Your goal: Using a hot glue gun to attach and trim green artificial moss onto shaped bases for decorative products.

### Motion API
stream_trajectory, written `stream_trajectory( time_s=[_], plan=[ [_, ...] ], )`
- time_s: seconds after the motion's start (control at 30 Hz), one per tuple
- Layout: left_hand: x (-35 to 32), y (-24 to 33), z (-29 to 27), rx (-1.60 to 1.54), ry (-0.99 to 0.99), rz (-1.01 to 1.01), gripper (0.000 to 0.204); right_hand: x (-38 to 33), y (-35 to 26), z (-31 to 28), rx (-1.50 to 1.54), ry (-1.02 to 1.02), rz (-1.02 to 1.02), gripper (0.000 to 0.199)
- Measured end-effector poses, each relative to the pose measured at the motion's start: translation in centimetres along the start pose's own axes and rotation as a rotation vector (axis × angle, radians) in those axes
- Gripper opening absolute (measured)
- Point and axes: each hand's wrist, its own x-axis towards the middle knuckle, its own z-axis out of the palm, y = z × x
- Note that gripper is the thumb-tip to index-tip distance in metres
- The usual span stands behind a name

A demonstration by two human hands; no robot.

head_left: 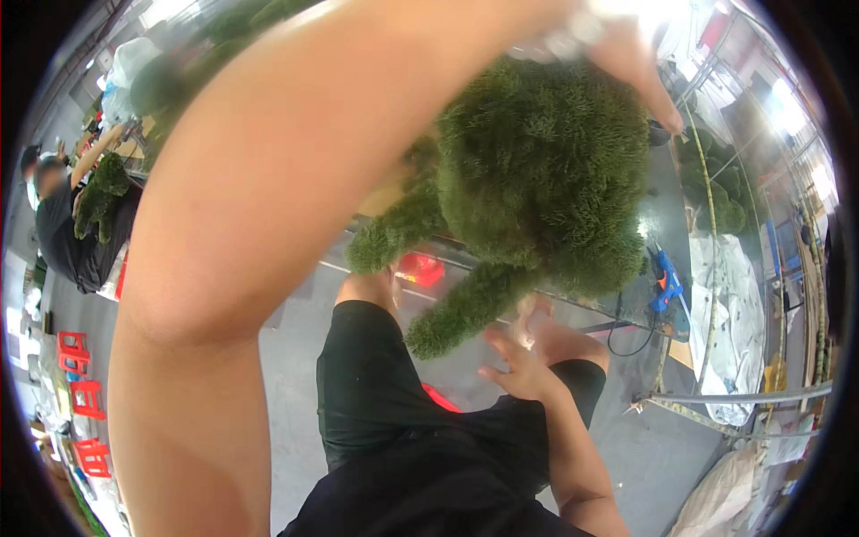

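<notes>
A bulky figure of green artificial foliage (546,170), with stubby limbs hanging down, is in front of me above my knees. My left arm crosses the view, raised and bent at the elbow. At the figure's top right edge is my left hand (631,67), partly washed out by glare; its visible digits curve over the figure, and pale beads circle the wrist. Below the figure, my right hand (523,371) is empty with fingers apart, close to the lower limb (465,313) and my thigh.
A blue glue gun (665,282) with a cord stands on the dark worktable (631,309) at right. Metal frame bars (752,396) and white sheeting (729,331) lie beyond. A person (67,210) sits far left with green foliage pieces. Red stools (87,398) stand along the left.
</notes>
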Motion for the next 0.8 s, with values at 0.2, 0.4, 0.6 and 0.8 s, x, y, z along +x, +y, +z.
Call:
stream_trajectory(
  time_s=[0.2, 0.4, 0.6, 0.8],
  plan=[
    [0.9, -0.2, 0.9, -0.038, 0.018, -0.057, 0.054, -0.8, -2.6, -2.7, 0.028, 0.05, 0.111, 0.054],
    [-1.3, 1.6, 0.4, -0.209, -0.023, -0.244, 0.046, -2.4, -11.7, -6.5, 0.181, -0.028, -0.24, 0.048],
    [1.9, -1.7, 2.1, -0.131, 0.082, -0.077, 0.043, 2.9, -17.7, -5.4, 0.972, 0.282, -0.298, 0.075],
    [5.6, -4.4, 5.1, -0.088, 0.174, 0.033, 0.049, 11.4, -20.2, -7.0, 1.089, 0.43, 0.01, 0.07]
  ],
)
